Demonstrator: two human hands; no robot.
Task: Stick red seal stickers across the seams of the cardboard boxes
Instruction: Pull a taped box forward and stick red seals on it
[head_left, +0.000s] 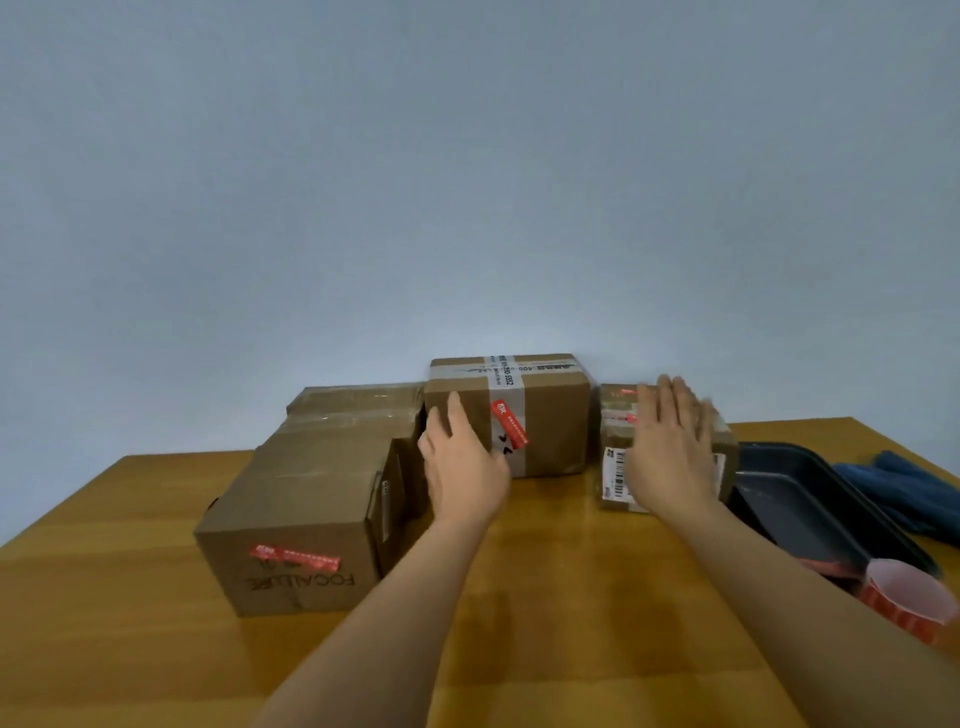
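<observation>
Three cardboard boxes stand in a row along the far edge of a wooden desk (156, 597), against a pale blue wall (467, 156). The large left box (306, 499) carries the upside-down printed word "FOCALLURE" on its near face, with one red seal sticker (294, 556) stuck just above it. The middle box (550, 415), bound with white printed tape, bears a second red seal sticker (509, 423) slanting across the tape on its front. The small right box (615, 441) shows a white barcode label and red sticker strips on its top.

The left hand (462, 462), fingers extended and together, rests flat against the left front corner of the middle box. The right hand (672, 447), fingers spread and blurred, lies over the small right box; neither hand pinches anything.

At the desk's right end sit a black tray (810, 499), a roll of red seal stickers (906, 597) touching its near end, and a blue cloth (904, 483) beyond.
</observation>
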